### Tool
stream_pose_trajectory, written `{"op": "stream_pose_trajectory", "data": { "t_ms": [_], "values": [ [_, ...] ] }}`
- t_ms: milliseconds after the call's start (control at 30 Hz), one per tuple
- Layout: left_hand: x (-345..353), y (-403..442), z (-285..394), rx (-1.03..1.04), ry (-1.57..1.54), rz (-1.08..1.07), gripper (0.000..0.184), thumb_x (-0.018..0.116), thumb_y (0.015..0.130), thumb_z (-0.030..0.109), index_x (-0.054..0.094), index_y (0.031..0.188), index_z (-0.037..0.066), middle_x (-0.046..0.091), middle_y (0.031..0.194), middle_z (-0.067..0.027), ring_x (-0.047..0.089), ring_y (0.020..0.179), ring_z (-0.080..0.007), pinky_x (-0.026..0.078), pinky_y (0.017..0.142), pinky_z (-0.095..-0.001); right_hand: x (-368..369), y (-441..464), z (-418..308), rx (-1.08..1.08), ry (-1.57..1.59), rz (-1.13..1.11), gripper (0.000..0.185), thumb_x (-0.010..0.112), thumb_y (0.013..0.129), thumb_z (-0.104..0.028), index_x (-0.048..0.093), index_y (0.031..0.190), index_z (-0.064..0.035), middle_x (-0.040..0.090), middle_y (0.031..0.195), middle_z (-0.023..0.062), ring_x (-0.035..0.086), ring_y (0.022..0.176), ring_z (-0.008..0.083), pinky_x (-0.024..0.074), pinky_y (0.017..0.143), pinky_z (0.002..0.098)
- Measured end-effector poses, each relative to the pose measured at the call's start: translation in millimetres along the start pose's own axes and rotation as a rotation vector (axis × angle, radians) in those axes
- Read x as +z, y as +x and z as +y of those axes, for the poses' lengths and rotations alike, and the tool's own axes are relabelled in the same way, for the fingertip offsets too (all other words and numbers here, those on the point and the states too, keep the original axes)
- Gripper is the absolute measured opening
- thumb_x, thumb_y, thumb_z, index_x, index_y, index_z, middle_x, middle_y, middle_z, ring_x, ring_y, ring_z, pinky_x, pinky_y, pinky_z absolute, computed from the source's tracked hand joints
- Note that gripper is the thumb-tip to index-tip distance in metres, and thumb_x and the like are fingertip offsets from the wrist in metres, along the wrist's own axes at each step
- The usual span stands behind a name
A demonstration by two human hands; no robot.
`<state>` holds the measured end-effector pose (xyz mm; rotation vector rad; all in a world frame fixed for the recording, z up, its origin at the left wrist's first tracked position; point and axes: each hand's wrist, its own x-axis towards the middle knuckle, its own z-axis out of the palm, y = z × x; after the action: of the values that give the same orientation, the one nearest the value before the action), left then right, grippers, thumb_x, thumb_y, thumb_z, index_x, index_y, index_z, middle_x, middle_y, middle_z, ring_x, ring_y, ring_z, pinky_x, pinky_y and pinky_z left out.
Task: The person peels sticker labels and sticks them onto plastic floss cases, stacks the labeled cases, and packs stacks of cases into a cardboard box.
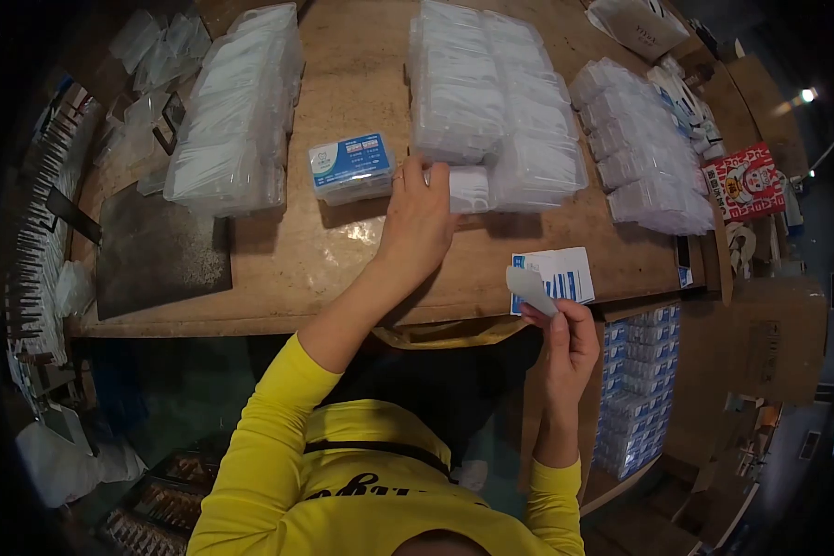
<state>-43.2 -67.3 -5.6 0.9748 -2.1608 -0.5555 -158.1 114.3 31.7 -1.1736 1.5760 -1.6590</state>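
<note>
Curled paper point(531, 287) juts from the right hand's point(572, 347) grip, pinched between thumb and fingers, near printed cards point(573, 267).

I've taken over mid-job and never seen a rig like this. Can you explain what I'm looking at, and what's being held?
There is no machine here: the hands are a person's own, bare. The single picture comes from a camera on that person's head, looking forward and down, so the yellow sleeves at the bottom are the wearer's.

On the wooden table stand three groups of clear boxes, with a blue-topped box between the left and middle ones. A dark plate lies at the left, and printed cards near the front edge.

The right hand holds a curled slip by the cards. The left hand is at a small box beside the middle group; its fingertips are partly hidden, so its grip is unclear.
</note>
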Motion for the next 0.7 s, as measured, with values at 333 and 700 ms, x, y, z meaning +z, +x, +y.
{"op": "stream_pose_trajectory", "data": {
  "t_ms": [333, 700],
  "values": [
    [-30, -57, 12, 0.034, -0.579, -0.087, 0.06, 0.066, 0.058, -0.007, 0.044, 0.112, 0.006, 0.039, 0.113, -0.0131, 0.045, 0.106, -0.0269, 0.044, 0.085, -0.0324, 21, 15, -9, -0.346, -0.399, -0.221, 0.028, 0.046, 0.077, 0.007, 0.06, 0.101, 0.0012, 0.055, 0.112, 0.0163, 0.054, 0.098, 0.0295, 0.04, 0.086, 0.034],
    [-41, -83, 13, -0.074, -1.209, -0.239, 0.079, 0.069, 0.062, -0.015, 0.028, 0.127, 0.004, 0.033, 0.125, -0.0123, 0.043, 0.115, -0.0211, 0.044, 0.093, -0.0337, 29, 9, -18, -0.49, -0.66, -0.316, 0.038, 0.047, 0.065, 0.012, 0.065, 0.094, -0.0029, 0.057, 0.11, 0.0152, 0.053, 0.1, 0.0337, 0.0398, 0.088, 0.0381]
  ]
}}
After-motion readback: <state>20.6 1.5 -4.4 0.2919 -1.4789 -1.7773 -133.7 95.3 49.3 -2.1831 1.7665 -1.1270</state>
